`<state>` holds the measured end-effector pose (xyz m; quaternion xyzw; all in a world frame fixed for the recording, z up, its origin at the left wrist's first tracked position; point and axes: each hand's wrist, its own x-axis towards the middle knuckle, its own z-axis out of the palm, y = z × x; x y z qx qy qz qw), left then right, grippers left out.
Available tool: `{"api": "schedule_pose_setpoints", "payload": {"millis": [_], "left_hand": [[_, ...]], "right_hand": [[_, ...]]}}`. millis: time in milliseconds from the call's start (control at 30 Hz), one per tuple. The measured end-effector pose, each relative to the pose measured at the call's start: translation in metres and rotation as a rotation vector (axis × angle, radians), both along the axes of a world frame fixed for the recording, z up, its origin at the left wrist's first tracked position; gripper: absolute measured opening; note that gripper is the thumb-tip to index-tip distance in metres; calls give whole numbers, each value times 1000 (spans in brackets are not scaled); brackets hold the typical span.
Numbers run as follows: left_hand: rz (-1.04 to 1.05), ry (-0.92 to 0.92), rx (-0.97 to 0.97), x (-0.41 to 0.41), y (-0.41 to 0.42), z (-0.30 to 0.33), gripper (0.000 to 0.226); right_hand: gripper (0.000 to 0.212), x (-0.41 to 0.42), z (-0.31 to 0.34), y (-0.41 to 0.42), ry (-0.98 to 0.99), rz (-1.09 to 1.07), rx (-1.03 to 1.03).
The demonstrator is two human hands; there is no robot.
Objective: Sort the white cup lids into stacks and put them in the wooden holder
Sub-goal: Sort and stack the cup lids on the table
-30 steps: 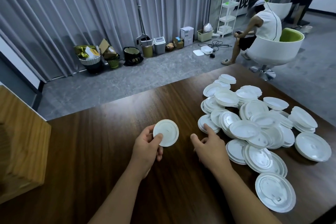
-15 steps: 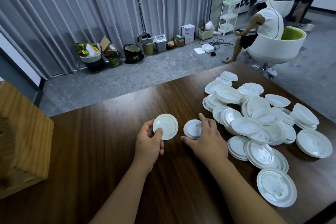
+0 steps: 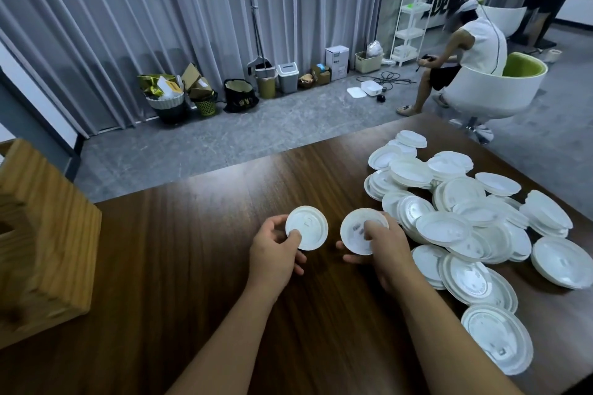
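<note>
Where half a second ago the right hand [image 3: 383,252] only pinned a small lid flat beside the pile, now lifts that second lid [image 3: 364,231] clear, face tilted toward the camera, thumb across its front and fingers curled behind the rim. Matches the left hand [image 3: 276,250], as before gripping the first lid [image 3: 306,228] with thumb on its lower face and fingers wrapped behind. Hold both lids at about the same height, just beside each other with a narrow gap between, above the middle of the table [image 3: 199,234]. Both forearms reaching in from the near edge, wrists slightly bent inward.

Loose pile of lids [image 3: 465,218] sprawled along the right side of the table, from near the far right corner down toward the near right edge, overlapping and partly nested; nearest ones just beside the right hand. Wooden holder [image 3: 41,234] standing at the left edge, well apart from both hands. Bare wood between the holder and the left hand, and along the far edge.
</note>
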<state>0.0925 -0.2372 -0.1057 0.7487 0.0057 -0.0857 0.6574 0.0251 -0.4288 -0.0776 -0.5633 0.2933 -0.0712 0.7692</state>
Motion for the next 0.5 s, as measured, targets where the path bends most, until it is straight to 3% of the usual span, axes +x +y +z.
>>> {"api": "schedule_pose_setpoints", "payload": {"millis": [67,167,333,500], "left_hand": [[-29,1,18,-1,0,0,29],[-79,-4,2,-3,1,1,29],[-136,-32,-16,-6,6,3,26],[-196,-40,-38,-9,7,8,25]], "right_hand": [[42,4,-7,-1,-1,-27,-88],[27,5,-10,4,-13,-48,-249],[5,11,-11,15,-126,-131,-40],[11,11,-14,22,-121,-134,-189]]}}
